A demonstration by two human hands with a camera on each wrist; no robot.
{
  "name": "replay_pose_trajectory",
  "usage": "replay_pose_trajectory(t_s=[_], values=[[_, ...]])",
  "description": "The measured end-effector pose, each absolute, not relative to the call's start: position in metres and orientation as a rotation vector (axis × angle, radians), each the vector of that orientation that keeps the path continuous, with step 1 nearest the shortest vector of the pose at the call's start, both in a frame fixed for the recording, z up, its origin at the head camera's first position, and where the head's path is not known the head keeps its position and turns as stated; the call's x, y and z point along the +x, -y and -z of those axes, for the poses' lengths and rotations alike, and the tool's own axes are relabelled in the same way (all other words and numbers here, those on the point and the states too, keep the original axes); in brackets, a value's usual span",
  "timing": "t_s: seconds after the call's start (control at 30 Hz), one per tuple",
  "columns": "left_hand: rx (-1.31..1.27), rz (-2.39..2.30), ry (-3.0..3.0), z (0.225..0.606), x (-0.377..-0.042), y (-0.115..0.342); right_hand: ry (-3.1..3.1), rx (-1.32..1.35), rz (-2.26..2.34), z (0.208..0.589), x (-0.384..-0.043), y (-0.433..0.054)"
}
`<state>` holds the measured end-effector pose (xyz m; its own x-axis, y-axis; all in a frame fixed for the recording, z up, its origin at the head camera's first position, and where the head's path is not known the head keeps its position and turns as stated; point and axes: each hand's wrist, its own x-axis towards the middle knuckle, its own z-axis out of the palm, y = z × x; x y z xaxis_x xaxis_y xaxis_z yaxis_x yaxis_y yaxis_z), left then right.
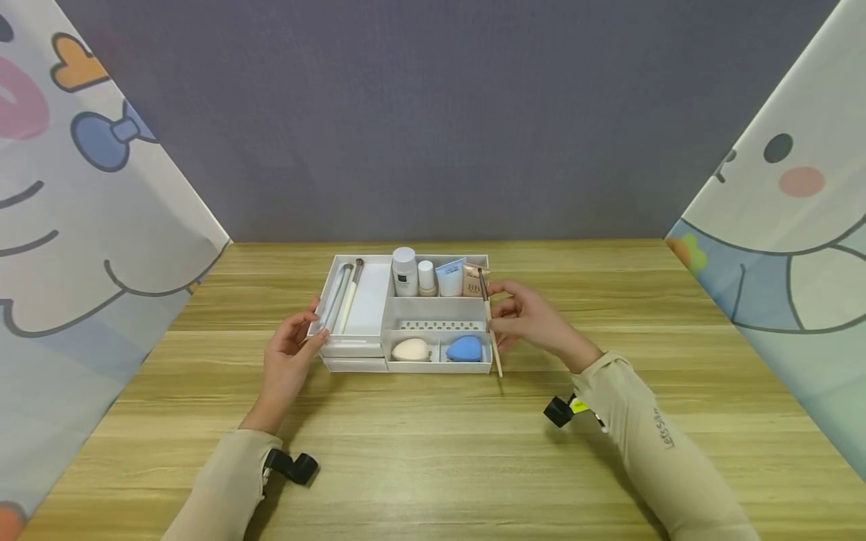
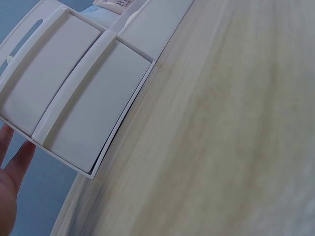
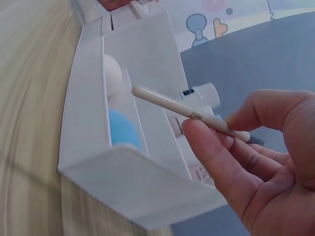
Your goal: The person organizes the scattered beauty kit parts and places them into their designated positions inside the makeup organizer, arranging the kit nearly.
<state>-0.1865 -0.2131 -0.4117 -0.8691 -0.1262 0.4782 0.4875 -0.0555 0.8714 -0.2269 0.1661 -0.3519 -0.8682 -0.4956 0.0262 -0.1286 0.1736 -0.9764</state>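
Note:
A white makeup organizer [image 1: 352,349] stands on the wooden table. My right hand [image 1: 524,317] pinches a makeup brush [image 3: 167,104] between thumb and fingers at the organizer's right end; its pale handle points toward me and its dark end away. At the left side, my left hand [image 1: 291,347] touches the organizer, thumb at the front corner and fingers along the side wall. Several brushes [image 1: 349,297] lie in the left top tray. A cream makeup sponge [image 1: 410,350] and a blue makeup sponge [image 1: 464,349] sit in the front compartments.
In the back compartment stand a white bottle [image 1: 404,272], a smaller white-capped bottle [image 1: 426,278], a pale blue tube [image 1: 449,278] and a beige tube [image 1: 472,281]. Two drawers [image 2: 101,93] face front on the left. A grey wall [image 1: 446,120] rises behind the table [image 1: 433,451].

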Motion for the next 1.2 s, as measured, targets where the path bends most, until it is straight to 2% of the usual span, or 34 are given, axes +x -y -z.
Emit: replay_pose_trajectory(t_s=[0.83, 1.2], values=[[-0.388, 2.002, 1.787, 0.412, -0.187, 0.213, -2.062, -0.682, 1.792, 0.347, -0.236, -0.104], [-0.399, 1.992, 1.785, 0.412, -0.187, 0.213, -2.030, -0.608, 1.860, 0.344, -0.237, -0.082]])
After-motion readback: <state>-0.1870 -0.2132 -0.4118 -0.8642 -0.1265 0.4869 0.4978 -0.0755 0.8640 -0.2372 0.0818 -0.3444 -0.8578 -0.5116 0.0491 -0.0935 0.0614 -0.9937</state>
